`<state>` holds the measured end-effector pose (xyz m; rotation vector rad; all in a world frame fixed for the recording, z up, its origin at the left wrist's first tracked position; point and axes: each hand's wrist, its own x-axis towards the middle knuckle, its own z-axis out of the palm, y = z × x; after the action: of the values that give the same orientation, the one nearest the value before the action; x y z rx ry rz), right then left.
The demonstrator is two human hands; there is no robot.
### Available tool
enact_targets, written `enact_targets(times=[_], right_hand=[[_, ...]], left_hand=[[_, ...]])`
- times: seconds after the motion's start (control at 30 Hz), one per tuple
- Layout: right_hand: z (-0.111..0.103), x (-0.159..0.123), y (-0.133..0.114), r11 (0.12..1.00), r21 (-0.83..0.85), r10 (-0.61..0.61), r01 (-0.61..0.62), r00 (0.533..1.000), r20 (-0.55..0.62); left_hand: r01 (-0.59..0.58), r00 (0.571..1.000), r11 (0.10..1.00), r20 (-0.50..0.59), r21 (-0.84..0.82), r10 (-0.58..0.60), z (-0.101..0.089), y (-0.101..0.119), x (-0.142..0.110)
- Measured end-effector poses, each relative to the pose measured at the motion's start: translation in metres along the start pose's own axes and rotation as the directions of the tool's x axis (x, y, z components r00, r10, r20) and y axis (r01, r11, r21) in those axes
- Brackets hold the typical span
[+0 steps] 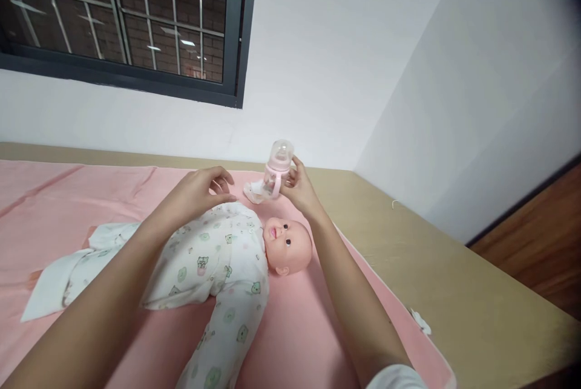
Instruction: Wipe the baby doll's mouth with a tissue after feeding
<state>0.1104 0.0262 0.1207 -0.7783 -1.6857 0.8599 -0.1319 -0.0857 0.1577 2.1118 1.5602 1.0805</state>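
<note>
The right hand (299, 188) had its grip closed around a pink baby bottle (276, 172), fingers wrapped on the bottle's right side, holding it upright near the far edge of the pink mat (299, 328). The left hand (200, 190) hovered with loosely curled, parted fingers and held nothing, just above the chest of a baby doll (236, 256).

The doll lay on its back on the mat, dressed in a white printed sleepsuit (218, 268), head (287, 242) pointing right and just below the bottle. A small white item (253, 192) sat beside the bottle's base, partly hidden by it; what it was could not be made out. Both forearms crossed over the doll, the left one covering part of its body.

The mat lay on a tan surface (454, 292), on which a small white scrap (421, 321) rested near the mat's right edge. The doll's lower legs ran out of view at the bottom. White walls (340, 62) closed in behind and to the right, with a barred window (127, 20) above; bare tan surface lay open to the right of the mat.
</note>
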Motion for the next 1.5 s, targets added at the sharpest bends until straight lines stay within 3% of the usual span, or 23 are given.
enact_targets(times=[0.1,0.23,0.4,0.5,0.63,0.83,1.0,1.23,1.5], right_hand=[[-0.027,0.007,0.031,0.99,-0.127,0.029,-0.053,0.982,-0.186],[-0.053,0.001,0.08,0.954,-0.25,0.048,-0.167,0.906,-0.421],[-0.073,-0.015,0.127,0.898,-0.302,0.106,-0.321,0.822,-0.559],[-0.08,-0.021,0.138,0.878,-0.31,0.129,-0.364,0.805,-0.579],[-0.082,-0.024,0.143,0.874,-0.312,0.131,-0.372,0.8,-0.585],[-0.087,-0.026,0.157,0.89,-0.273,0.15,-0.364,0.802,-0.578],[-0.092,-0.027,0.165,0.96,-0.107,0.168,-0.26,0.834,-0.525],[-0.09,-0.034,0.157,0.969,-0.043,0.192,-0.243,0.853,-0.486],[-0.086,-0.032,0.163,0.971,-0.048,0.169,-0.234,0.817,-0.552]], left_hand=[[0.082,0.997,0.989,-0.003,0.12,-0.082,-0.013,-0.011,0.004],[0.242,0.97,0.959,-0.055,0.148,-0.236,-0.039,-0.04,0.008],[0.439,0.894,0.89,-0.16,0.125,-0.419,-0.077,-0.085,0.004],[0.524,0.84,0.843,-0.233,0.118,-0.489,-0.094,-0.104,-0.001],[0.586,0.797,0.8,-0.274,0.132,-0.539,-0.101,-0.112,-0.008],[0.522,0.851,0.834,-0.177,0.178,-0.494,-0.096,-0.116,-0.007],[0.546,0.838,0.82,-0.089,0.172,-0.539,-0.094,-0.121,-0.006],[0.558,0.828,0.821,-0.014,0.116,-0.561,-0.094,-0.121,-0.005],[0.519,0.851,0.85,0.036,0.094,-0.523,-0.094,-0.127,-0.006]])
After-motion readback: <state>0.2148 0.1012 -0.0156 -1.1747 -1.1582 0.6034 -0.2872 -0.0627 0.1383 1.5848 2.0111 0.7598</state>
